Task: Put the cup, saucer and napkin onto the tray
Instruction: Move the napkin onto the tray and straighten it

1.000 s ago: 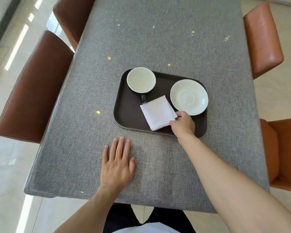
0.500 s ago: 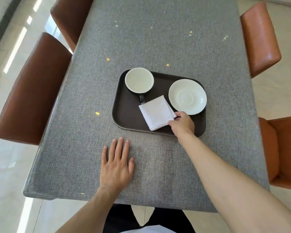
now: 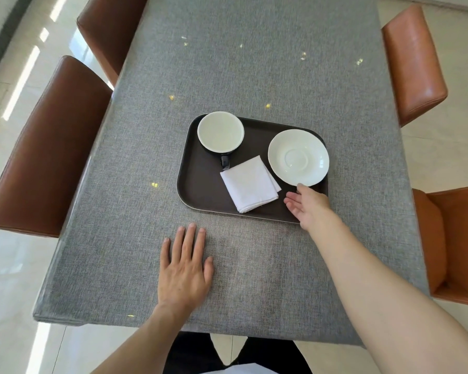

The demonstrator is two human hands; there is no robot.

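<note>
One tray [image 3: 197, 184] — one cup [image 3: 220, 132]; one saucer [image 3: 298, 157]; one napkin [image 3: 250, 184]; four chairs [image 3: 49, 147].

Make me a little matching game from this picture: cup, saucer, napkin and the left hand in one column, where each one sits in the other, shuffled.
Things:
1. cup
2. saucer
3. napkin
4. left hand

Places:
A. flat on the grey tablecloth, off the tray
B. far left corner of the tray
C. right side of the tray
D. middle of the tray, near its front edge

Pairs: 1-B, 2-C, 3-D, 4-A
</note>
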